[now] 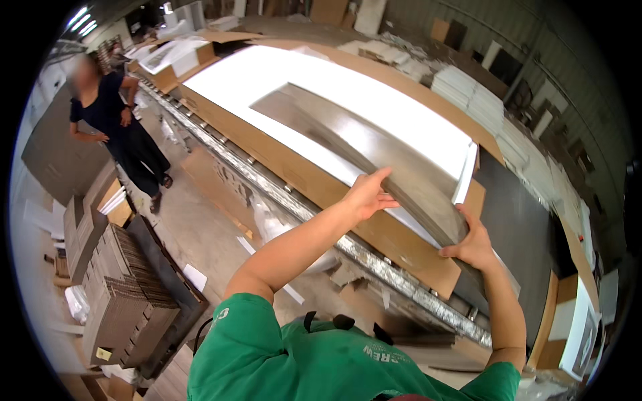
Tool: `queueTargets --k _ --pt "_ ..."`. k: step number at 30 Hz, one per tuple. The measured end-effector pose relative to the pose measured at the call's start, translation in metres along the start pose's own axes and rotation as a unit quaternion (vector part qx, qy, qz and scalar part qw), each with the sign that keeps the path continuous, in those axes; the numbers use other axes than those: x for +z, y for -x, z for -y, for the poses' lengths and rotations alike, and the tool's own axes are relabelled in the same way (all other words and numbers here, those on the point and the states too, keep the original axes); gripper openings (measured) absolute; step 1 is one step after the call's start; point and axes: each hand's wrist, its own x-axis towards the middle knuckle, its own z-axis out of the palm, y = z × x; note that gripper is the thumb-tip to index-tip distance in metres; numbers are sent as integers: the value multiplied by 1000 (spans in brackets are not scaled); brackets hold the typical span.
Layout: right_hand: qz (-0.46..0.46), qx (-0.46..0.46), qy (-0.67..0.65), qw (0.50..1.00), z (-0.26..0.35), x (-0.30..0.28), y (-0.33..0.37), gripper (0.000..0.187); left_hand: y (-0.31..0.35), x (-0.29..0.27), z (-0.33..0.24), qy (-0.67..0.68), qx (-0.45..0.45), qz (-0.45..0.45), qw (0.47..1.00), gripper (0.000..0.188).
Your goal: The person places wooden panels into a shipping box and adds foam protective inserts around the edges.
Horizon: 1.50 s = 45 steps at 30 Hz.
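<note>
Two bare hands are on one grey-brown board [374,144] in the head view, the only view on record. Your left hand [366,195] reaches forward from the lower middle on a nearly straight arm, palm down, fingers spread and laid flat along the board's near long edge, thumb raised; it is open and pressing, not wrapped around anything. Your right hand [473,246] comes up from the lower right with the forearm almost vertical, fingers curled over the board's near corner, gripping it. The board runs away from you toward the upper left, its near end between your two hands and its far end blurred. It lies tilted over a white panel [321,87], which sits on a long brown cardboard sheet [281,160]. A thin white sheet edge [466,175] stands just beside your right hand. Along the near side of the cardboard runs a metal roller track [281,194]. A dark grey panel [521,227] lies to the right of your right hand. Your green shirt [321,361] fills the lower edge. On the concrete floor [194,227] to the left stand stacks of folded cardboard [127,294]. Another person in dark clothing [117,127] stands at upper left, well apart from the board. White stacked panels [468,93] line the far right.
</note>
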Motion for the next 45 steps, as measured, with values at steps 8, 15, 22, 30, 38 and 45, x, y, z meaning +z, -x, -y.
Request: queueTargets --k 8,15,22,30,38,45 --pt "70 -22 150 986 24 50 -104 83 -13 -75 -63 -334 71 -142 929 57" --pt "35 -56 132 989 14 100 -166 80 -64 -167 -152 -884 128 -81 442 76" --pt "37 -12 105 994 12 108 -204 78 -137 -163 -188 -936 108 134 308 90" --pt "-1 -65 105 992 -31 121 -233 75 -196 -171 -199 -908 21 173 381 83" --pt "27 -47 130 990 -34 109 -248 77 -206 -160 -202 -926 49 155 339 79" --pt "26 -69 108 991 -28 114 -231 74 -185 -168 -203 -921 122 161 333 78"
